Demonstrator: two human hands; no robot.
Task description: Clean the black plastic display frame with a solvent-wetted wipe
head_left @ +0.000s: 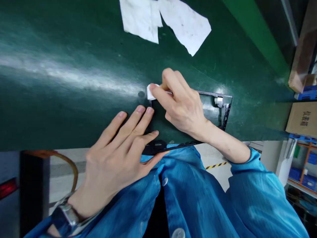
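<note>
Our left hand (119,145) lies flat and open, gripping nothing, pinning a black frame (226,112) at the six o'clock edge of the table (61,49) to steady it. Our right hand (183,105) pinches a white wad (150,92), possibly cloth, onto the frame's ten o'clock corner.

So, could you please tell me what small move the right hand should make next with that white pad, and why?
Probably slide the white pad along the far edge of the black frame, toward its right corner. The right hand pinches the pad at the frame's far left corner, while the left hand lies flat on the left side, steadying the frame on the green table.
</note>
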